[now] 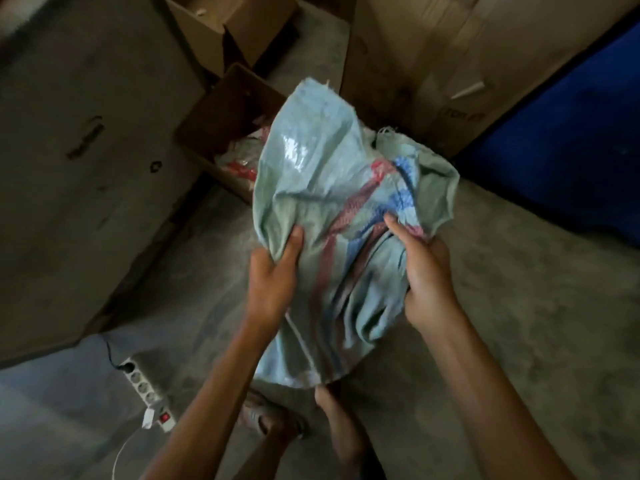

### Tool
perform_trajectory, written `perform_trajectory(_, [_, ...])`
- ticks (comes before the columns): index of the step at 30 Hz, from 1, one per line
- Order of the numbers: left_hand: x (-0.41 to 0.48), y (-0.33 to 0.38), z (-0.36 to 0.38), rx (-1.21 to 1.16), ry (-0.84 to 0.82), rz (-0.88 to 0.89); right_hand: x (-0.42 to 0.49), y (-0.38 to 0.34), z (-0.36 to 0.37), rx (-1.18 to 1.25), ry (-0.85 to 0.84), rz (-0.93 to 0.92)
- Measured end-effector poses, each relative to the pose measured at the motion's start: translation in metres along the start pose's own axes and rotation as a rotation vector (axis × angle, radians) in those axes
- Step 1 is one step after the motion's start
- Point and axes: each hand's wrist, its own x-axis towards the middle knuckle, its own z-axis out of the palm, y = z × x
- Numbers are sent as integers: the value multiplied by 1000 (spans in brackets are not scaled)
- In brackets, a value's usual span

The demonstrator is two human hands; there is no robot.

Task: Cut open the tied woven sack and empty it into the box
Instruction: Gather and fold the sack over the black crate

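Writing: dark print on the large carton (408, 57) at right, too blurred to read.
Sack (311, 174): pale green weave with red and blue stripes, held limp above the floor, its far end over the open box (225, 109).
Axis: runs away from the person, with the frayed mouth pointing toward the box.
Left hand (277, 271): grips the sack's left edge, thumb on top.
Right hand (426, 275): grips the bunched right side at the stripes.
Box contents: red-and-white packets (242, 164).

Bare forearms (225, 393); prob. sandal (265, 418).
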Motion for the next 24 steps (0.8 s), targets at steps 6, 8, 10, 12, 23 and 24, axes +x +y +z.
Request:
perform_trajectory(6, [135,-56,114,267,-308,-6,163,39,-33,-78,209,30])
perform_trajectory(8, [166,-86,144,555,-374,84,200,66,-49,-214,224,-7])
perform_trajectory(10, [192,-118,162,875,-343,206,230,102,-67,-461,224,-156])
perform_trajectory(12, [213,-155,172,1047,-364,217,251,139,-80,-782,178,-375])
perform_trajectory(23, [263,-339,179,1739,-844,189,322,319,-48,-1365,-346,-171])
perform_trajectory(24, [270,-344,181,1745,-886,88,326,318,-47,-1373,-358,-139])
